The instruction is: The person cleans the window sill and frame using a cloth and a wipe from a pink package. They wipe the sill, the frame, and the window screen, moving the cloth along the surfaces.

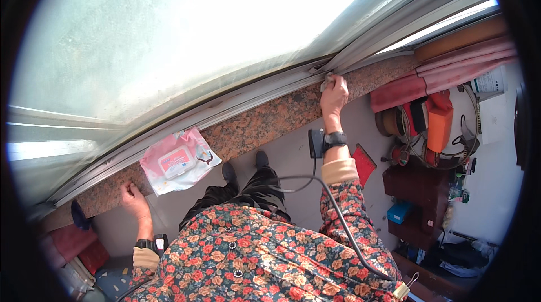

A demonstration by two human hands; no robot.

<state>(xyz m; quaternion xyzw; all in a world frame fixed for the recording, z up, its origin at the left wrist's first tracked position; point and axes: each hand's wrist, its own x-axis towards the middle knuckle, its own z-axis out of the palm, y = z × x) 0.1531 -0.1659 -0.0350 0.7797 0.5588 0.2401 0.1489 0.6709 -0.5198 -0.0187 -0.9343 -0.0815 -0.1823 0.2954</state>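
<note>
My right hand (334, 95) pinches a crumpled, greyish wipe (326, 82) against the edge where the speckled granite windowsill (262, 122) meets the white window track (249, 98). Most of the wipe is hidden under my fingers. At the sill's left part, my left hand (134, 200) rests by the front edge with its fingers curled, and nothing shows in it. Between the two hands, closer to the left one, a pink pack of baby wipes (198, 145) lies flat on the sill. Its plastic lid (175, 162) is closed and bears writing.
A large sliding window pane (169, 48) rises behind the track. Pinkish-red curtain fabric (444, 71) hangs at the right, near an orange object (439, 128), cables and a dark red cabinet (416, 192). A black cable (338, 213) crosses my right sleeve. A dark object (80, 216) sits at the sill's left end.
</note>
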